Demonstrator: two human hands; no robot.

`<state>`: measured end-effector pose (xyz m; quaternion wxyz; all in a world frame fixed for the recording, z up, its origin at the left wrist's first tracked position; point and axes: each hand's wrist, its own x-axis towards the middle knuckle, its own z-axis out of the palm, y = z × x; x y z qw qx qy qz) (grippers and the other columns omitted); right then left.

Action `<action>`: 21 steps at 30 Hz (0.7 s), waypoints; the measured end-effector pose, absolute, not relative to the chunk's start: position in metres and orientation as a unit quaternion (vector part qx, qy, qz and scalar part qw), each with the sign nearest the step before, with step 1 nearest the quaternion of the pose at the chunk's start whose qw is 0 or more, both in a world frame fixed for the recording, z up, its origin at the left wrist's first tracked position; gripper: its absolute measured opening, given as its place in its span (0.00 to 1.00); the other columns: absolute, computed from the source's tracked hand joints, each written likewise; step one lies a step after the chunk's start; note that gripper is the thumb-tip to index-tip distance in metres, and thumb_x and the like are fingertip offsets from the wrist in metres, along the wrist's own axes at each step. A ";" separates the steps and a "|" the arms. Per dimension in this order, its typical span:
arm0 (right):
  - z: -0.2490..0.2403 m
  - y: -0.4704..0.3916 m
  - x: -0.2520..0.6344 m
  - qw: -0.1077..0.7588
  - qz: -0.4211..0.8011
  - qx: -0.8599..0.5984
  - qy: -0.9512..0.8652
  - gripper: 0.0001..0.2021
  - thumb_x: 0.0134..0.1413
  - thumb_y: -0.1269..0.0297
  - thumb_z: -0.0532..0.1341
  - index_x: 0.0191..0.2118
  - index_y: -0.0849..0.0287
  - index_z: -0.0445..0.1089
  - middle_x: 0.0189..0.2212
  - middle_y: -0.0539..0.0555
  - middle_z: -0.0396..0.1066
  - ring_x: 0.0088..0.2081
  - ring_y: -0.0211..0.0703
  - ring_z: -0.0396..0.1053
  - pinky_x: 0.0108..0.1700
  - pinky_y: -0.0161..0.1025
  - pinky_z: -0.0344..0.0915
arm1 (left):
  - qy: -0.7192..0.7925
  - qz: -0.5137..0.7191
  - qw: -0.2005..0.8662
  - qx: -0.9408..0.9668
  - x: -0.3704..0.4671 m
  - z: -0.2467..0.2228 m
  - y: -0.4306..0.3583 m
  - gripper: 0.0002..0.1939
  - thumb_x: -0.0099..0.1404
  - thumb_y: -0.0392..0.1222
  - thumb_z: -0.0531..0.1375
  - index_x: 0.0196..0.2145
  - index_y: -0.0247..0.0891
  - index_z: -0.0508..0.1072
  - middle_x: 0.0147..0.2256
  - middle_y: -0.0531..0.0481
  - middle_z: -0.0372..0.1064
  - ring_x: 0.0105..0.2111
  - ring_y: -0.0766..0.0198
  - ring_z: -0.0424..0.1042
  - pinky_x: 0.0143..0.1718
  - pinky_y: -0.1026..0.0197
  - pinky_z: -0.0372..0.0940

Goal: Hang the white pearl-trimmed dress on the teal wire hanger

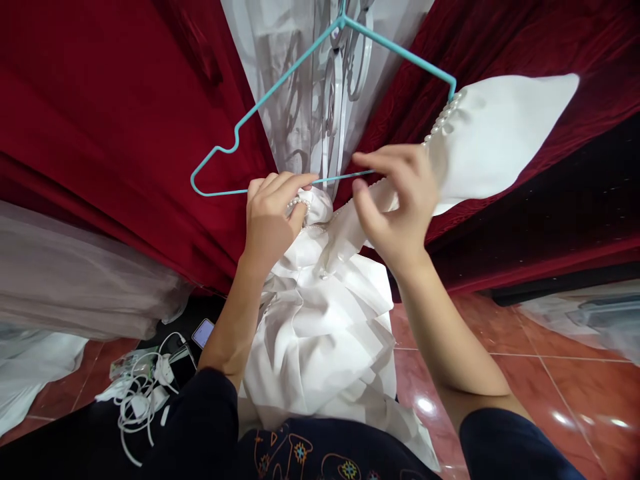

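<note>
A white dress (320,333) with pearl trim hangs in front of me, its folds falling towards my lap. One wide white sleeve-like piece (510,133) hangs from the right end of a light blue hanger (295,73). My left hand (275,213) is closed on the pearl-edged cloth of the dress, its fingers lying over the hanger's lower bar. Around that same bar, my right hand (400,200) has thumb and fingers apart, and the back of the hand is beside the pearl edge. What its lower fingers touch is hidden.
Dark red curtains (100,87) flank a white ornate metal frame (333,100) behind the hanger. A white cable (143,400) with a power strip and a phone (203,333) lie on a black surface at lower left. Red floor tiles (500,333) show at right.
</note>
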<state>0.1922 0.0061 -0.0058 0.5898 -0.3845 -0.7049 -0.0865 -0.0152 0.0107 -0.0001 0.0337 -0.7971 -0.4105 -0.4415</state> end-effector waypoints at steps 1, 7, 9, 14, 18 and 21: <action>-0.001 0.009 0.199 0.609 -0.126 -0.392 -0.679 0.12 0.66 0.61 0.60 0.52 0.51 0.74 0.45 0.55 0.71 0.51 0.50 0.71 0.57 0.56 0.68 | -0.410 -0.439 0.037 -0.798 -0.016 0.001 0.011 0.19 0.65 0.28 0.59 0.50 0.44 0.78 0.43 0.52 0.80 0.42 0.55 0.74 0.52 0.52 0.60; 0.023 0.036 0.241 0.603 -0.211 -0.473 -0.607 0.16 0.58 0.55 0.69 0.47 0.54 0.71 0.47 0.58 0.71 0.52 0.59 0.69 0.62 0.67 0.61 | -0.428 -0.418 0.060 -0.799 -0.019 0.003 0.012 0.19 0.65 0.27 0.59 0.49 0.43 0.78 0.41 0.52 0.80 0.40 0.56 0.74 0.52 0.51 0.60; 0.032 0.039 0.250 0.596 -0.173 -0.487 -0.614 0.06 0.60 0.61 0.67 0.42 0.53 0.73 0.41 0.57 0.75 0.44 0.55 0.72 0.52 0.60 0.69 | -0.435 -0.413 0.062 -0.798 -0.021 0.004 0.014 0.19 0.64 0.27 0.60 0.49 0.43 0.79 0.41 0.53 0.80 0.39 0.56 0.74 0.51 0.51 0.60; 0.051 0.037 0.269 0.655 -0.064 -0.455 -0.600 0.03 0.58 0.70 0.66 0.35 0.54 0.77 0.33 0.56 0.79 0.34 0.49 0.76 0.35 0.46 0.69 | -0.438 -0.428 0.058 -0.788 -0.030 0.010 0.018 0.19 0.62 0.24 0.59 0.45 0.43 0.80 0.39 0.54 0.80 0.39 0.57 0.74 0.51 0.52 0.61; 0.039 0.037 0.296 0.678 -0.077 -0.495 -0.538 0.05 0.51 0.72 0.68 0.33 0.54 0.78 0.30 0.53 0.78 0.32 0.47 0.75 0.32 0.42 0.67 | -0.439 -0.423 0.041 -0.791 -0.034 0.016 0.018 0.21 0.62 0.24 0.58 0.46 0.43 0.81 0.40 0.54 0.81 0.39 0.57 0.75 0.51 0.51 0.62; 0.013 0.028 0.310 0.656 -0.058 -0.533 -0.531 0.09 0.50 0.73 0.65 0.36 0.56 0.81 0.31 0.55 0.79 0.30 0.46 0.76 0.32 0.41 0.64 | -0.437 -0.428 0.025 -0.790 -0.033 0.018 0.018 0.20 0.61 0.24 0.58 0.44 0.42 0.81 0.39 0.54 0.80 0.39 0.57 0.76 0.51 0.52 0.62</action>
